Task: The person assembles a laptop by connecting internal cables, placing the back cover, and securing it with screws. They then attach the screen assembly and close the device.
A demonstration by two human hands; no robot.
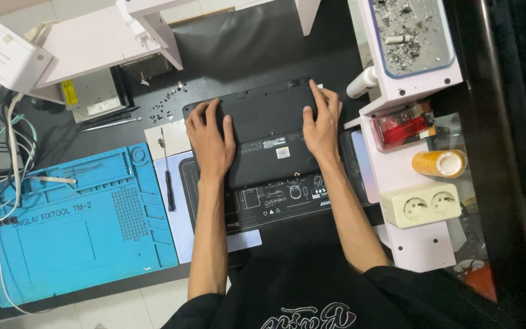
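Black sleeves sit at the near edge, and both bare forearms run away from them across the dark counter [257, 45] to a black rectangular laptop [263, 131] lying closed with its flat underside up, in the middle of the scene. Left hand [210, 139] is planted palm-down on the laptop's left part, fingers [197, 116] spread flat and reaching toward the far left corner, gripping nothing. Right hand [322, 122] lies on the right part, fingers stretched to the far right edge, thumb on the panel; whether the fingertips curl over that edge I cannot tell. Under the laptop's near side lies a black mat with white printed icons [275, 201], resting partly on a pale sheet. Left of the laptop, a slim black-handled screwdriver [169, 189] lies on that sheet, just beside a big blue silicone work mat with moulded compartments [74, 225] at near left. Small dark screws [168, 103] are scattered on the counter, far left of the laptop, near a grey metal box with a yellow label [89, 91]. Over on the right, a white shelf unit carries a clear tray of grey debris [412, 30], a red translucent box [404, 125], an orange round container with a white lid [439, 163] and a cream double power socket [421, 205].
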